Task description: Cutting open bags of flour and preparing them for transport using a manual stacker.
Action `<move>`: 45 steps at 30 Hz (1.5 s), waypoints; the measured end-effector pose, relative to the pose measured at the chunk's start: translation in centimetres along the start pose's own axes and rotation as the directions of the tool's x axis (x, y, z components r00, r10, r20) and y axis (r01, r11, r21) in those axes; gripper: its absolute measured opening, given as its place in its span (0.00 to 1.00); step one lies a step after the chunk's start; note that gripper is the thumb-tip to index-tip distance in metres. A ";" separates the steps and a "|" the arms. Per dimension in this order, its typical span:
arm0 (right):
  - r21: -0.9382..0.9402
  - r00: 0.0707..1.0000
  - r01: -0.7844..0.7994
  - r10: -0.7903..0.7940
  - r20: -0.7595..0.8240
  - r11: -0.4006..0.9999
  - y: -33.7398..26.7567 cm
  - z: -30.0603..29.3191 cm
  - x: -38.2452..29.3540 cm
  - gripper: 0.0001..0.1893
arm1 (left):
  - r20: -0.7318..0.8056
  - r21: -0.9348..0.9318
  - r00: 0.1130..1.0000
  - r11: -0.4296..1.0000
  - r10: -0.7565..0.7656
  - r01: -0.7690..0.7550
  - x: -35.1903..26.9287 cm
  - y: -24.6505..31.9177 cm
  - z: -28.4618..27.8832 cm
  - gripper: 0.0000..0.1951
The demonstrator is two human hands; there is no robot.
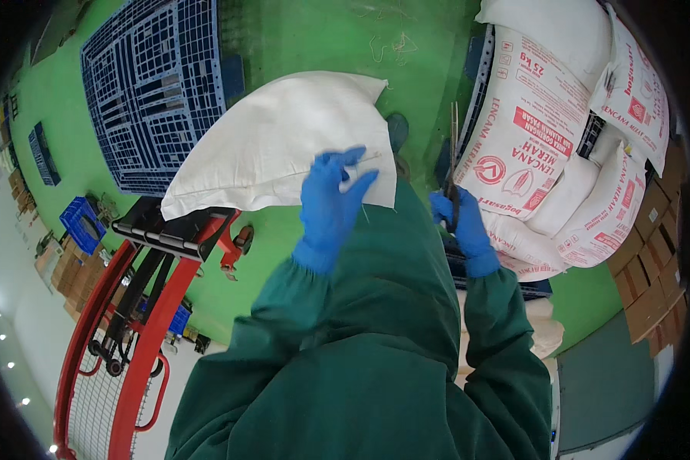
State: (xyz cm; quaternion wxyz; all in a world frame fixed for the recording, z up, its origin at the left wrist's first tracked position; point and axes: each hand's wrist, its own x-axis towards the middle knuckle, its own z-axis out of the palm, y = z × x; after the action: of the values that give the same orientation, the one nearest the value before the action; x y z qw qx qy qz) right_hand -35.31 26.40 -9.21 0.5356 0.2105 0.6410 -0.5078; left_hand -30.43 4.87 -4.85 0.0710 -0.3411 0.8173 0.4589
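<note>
A plain white woven sack [287, 126] lies in front of me, its stitched edge towards my body. Over its right part is my left hand [330, 195] in a blue glove, thumb and fingers apart, near a short string at the seam; whether the fingers touch the string I cannot tell. My right hand [466, 218], also blue-gloved, is closed around the dark handles of a pair of scissors [453, 161], whose blades point away from me. The hand is beside the printed flour sacks [523, 126] on the right.
A blue plastic pallet [155, 92] stands at the upper left. Below it is a red lifting machine [149, 322] with a mesh guard. Loose threads [401, 45] lie on the green floor. Cardboard boxes [655, 259] are stacked at the far right.
</note>
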 end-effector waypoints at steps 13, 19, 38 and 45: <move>0.188 0.996 0.076 -0.066 -0.061 0.979 -0.2 6.4 3.3 0.15 | -0.161 -0.136 0.984 0.990 -0.070 0.048 7.3 -2.6 -2.7 0.06; 0.183 0.995 0.098 -0.092 -0.043 0.978 -0.3 5.8 3.0 0.15 | 0.232 0.006 0.969 0.996 0.090 -0.094 7.0 -2.0 -3.0 0.09; -0.470 0.948 0.291 -0.319 0.022 0.833 -5.1 2.0 3.2 0.20 | 0.619 -0.609 0.481 0.007 -0.621 0.793 -4.4 -1.4 0.8 0.07; -0.817 0.740 0.577 -0.415 0.529 -0.012 -12.1 -3.0 4.1 0.28 | 0.415 -0.908 0.772 -0.277 -0.482 0.316 -2.0 -4.9 7.0 0.16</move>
State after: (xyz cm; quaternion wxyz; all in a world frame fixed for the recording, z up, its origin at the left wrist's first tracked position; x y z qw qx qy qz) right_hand -47.94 23.11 -8.07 0.3668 -0.4435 0.8012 -0.1637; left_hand -27.27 9.73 -11.43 -0.0990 -0.5542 0.0466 0.8252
